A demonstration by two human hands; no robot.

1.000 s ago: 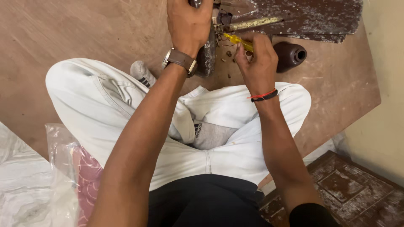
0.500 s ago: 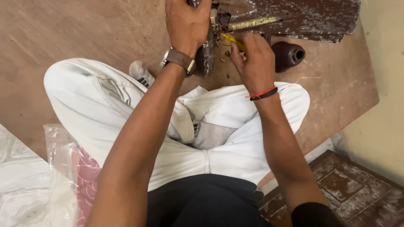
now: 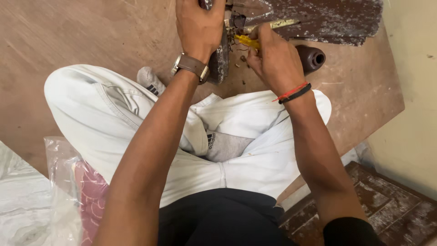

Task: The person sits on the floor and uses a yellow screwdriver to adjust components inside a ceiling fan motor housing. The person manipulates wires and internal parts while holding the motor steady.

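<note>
The yellow-handled tool, just left of the dark pot, sits pinched in our right hand while our left hand clamps the grimy metal part, work apparently unfinished.

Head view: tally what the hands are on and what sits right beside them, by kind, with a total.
Yellow-handled tool, held by the right hand: 1
Dusty dark fan blade: 1
Dark metal body, gripped by the left hand: 1
Dark brown cup-shaped part on the board: 1
Small scraps near the tool: too small to count
Total: 4
</note>
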